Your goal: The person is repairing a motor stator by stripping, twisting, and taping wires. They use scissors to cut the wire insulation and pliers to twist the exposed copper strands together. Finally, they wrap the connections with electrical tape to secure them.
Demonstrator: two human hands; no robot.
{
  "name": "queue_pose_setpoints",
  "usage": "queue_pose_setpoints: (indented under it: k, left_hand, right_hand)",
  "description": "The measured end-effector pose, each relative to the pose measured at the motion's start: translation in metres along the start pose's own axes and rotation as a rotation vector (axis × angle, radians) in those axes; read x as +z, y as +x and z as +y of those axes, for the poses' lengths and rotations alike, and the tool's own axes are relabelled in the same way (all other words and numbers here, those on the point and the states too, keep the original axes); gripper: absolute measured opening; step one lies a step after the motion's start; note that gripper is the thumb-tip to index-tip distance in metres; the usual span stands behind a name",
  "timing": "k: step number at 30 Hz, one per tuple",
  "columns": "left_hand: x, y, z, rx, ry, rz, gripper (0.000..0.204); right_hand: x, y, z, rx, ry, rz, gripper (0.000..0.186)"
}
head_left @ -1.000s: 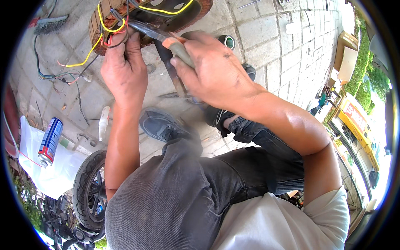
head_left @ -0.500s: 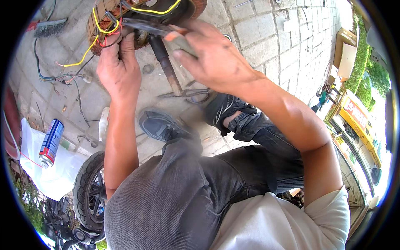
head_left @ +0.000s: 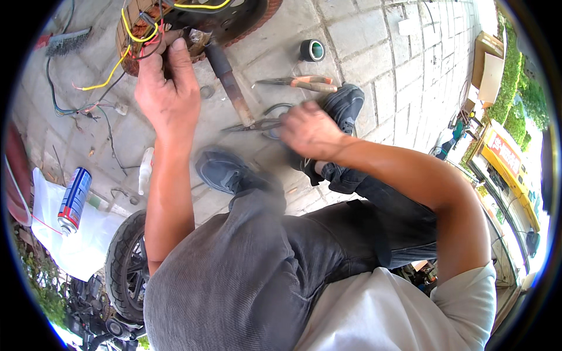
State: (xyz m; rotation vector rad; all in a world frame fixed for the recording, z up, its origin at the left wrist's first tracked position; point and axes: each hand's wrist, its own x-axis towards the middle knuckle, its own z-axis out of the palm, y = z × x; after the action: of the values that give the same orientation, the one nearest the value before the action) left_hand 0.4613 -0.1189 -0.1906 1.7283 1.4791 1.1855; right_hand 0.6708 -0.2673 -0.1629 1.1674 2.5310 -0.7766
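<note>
At the upper left, my left hand point(head_left: 167, 88) is closed in a pinch on thin red and black wires point(head_left: 153, 48) beside a round, copper-coloured motor core point(head_left: 136, 35). Yellow wires point(head_left: 111, 73) loop around the same spot. My right hand point(head_left: 310, 131), fingers curled and slightly blurred, is at the handles of black scissors point(head_left: 266, 123) on the paving. Just above it lie pliers point(head_left: 307, 83) with orange and grey handles. A dark shaft with a rusty end point(head_left: 234, 93) sticks out from the motor toward the scissors.
A dark tape roll point(head_left: 312, 50) stands beyond the pliers. At left are a brush point(head_left: 69, 42), loose cables point(head_left: 70, 110), a white bottle point(head_left: 146, 169), and a blue spray can point(head_left: 75, 199) on a plastic bag point(head_left: 82, 251). My shoes point(head_left: 222, 171) and a tyre point(head_left: 124, 263) are close by.
My right hand has put the pliers down on the paving and moved down to the scissors, one handle loop of which has shifted upward. My left hand stays at the wires.
</note>
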Motion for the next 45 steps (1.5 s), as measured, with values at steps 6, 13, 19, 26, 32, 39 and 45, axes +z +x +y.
queue_pose_setpoints:
  k: [6, 13, 19, 26, 32, 39, 45]
  left_hand:
    - [0.002, 0.001, 0.006, -0.076, -0.037, 0.001, 0.011]
    - [0.008, -0.001, 0.003, -0.047, -0.092, 0.016, 0.014]
    - [0.008, -0.005, 0.004, -0.189, -0.199, 0.015, 0.013]
    - [0.009, -0.003, 0.012, -0.238, -0.253, 0.038, 0.012]
    - [0.010, -0.001, 0.013, -0.221, -0.218, 0.039, 0.011]
    - [0.013, -0.003, 0.011, -0.241, -0.280, 0.086, 0.008]
    - [0.012, -0.001, 0.013, -0.263, -0.328, 0.055, 0.008]
  right_hand:
    - [0.051, 0.018, -0.012, 0.203, 0.148, 0.131, 0.020]
    - [0.005, 0.017, -0.006, 0.305, 0.395, -0.251, 0.033]
    - [-0.113, -0.032, 0.023, 0.515, 0.895, -0.488, 0.036]
    - [-0.138, 0.020, 0.016, 0.475, 0.731, 0.204, 0.033]
    - [-0.111, 0.060, 0.016, 0.500, 0.502, 0.411, 0.033]
    - [-0.105, 0.066, 0.014, 0.475, 0.402, 0.468, 0.031]
    - [-0.103, 0.068, 0.014, 0.453, 0.367, 0.480, 0.031]
